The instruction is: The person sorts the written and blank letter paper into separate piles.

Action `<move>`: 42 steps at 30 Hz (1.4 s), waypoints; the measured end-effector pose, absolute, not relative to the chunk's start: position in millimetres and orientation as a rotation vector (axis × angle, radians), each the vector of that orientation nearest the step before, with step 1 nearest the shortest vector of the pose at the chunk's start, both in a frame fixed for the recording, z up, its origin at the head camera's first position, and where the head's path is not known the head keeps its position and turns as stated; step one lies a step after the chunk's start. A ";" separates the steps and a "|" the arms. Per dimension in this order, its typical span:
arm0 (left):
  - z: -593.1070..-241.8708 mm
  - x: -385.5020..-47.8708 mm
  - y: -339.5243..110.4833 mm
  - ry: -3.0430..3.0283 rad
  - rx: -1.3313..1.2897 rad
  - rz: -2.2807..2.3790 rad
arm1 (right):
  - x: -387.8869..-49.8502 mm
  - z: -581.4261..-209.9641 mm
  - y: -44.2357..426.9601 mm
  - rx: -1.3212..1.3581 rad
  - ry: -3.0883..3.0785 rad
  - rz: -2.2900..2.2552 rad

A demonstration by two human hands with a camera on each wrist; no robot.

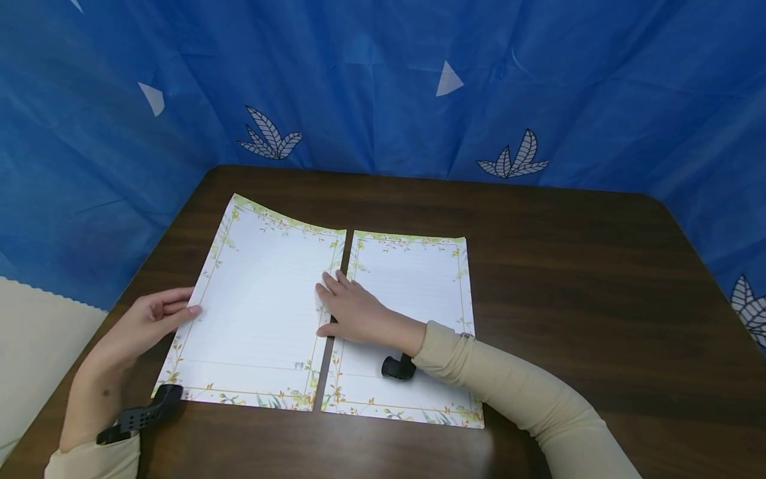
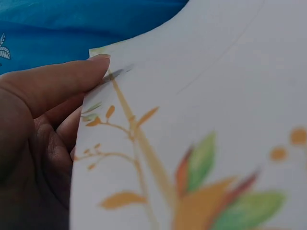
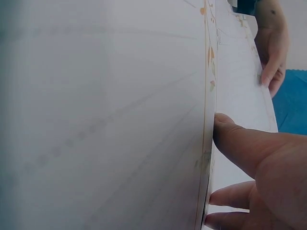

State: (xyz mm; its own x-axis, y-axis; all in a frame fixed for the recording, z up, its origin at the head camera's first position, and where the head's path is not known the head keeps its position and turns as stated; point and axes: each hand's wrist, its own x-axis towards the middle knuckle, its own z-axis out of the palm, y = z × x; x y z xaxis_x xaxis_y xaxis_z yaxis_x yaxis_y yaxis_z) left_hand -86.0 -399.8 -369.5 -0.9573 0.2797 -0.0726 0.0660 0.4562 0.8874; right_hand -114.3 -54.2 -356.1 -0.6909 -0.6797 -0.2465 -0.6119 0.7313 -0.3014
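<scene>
Two white ruled sheets of letter paper with leafy printed borders lie side by side, a narrow gap between them. At its left edge, my left hand (image 1: 140, 322) pinches the left sheet (image 1: 251, 306), thumb on top and fingers behind it; the left wrist view shows that thumb near the printed border. That side of the sheet bends up slightly. My right hand (image 1: 359, 313) rests with spread fingers on the left sheet's right border, while its wrist crosses the right sheet (image 1: 413, 279). In the right wrist view, the thumb (image 3: 240, 139) touches near the gap.
A dark brown wooden table (image 1: 568, 299) bears the sheets and extends to the right. Behind it hangs a blue cloth (image 1: 383, 86) with white leaf prints. Black wrist devices (image 1: 399, 367) are worn on both arms.
</scene>
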 end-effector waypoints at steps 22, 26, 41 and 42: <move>-370.8 -80.7 -410.9 2.542 0.253 1.565 | -120.0 -351.4 -45.2 -0.916 2.609 -0.491; -366.8 -79.5 -410.2 2.483 0.295 1.675 | -121.7 -342.5 -41.5 -0.805 2.615 -0.713; -347.2 -77.0 -377.0 2.266 0.295 2.051 | -116.6 -338.2 -26.3 -0.646 2.394 -1.413; -345.2 -76.5 -375.1 2.299 0.296 2.035 | -116.5 -337.1 -25.5 -0.622 2.373 -1.456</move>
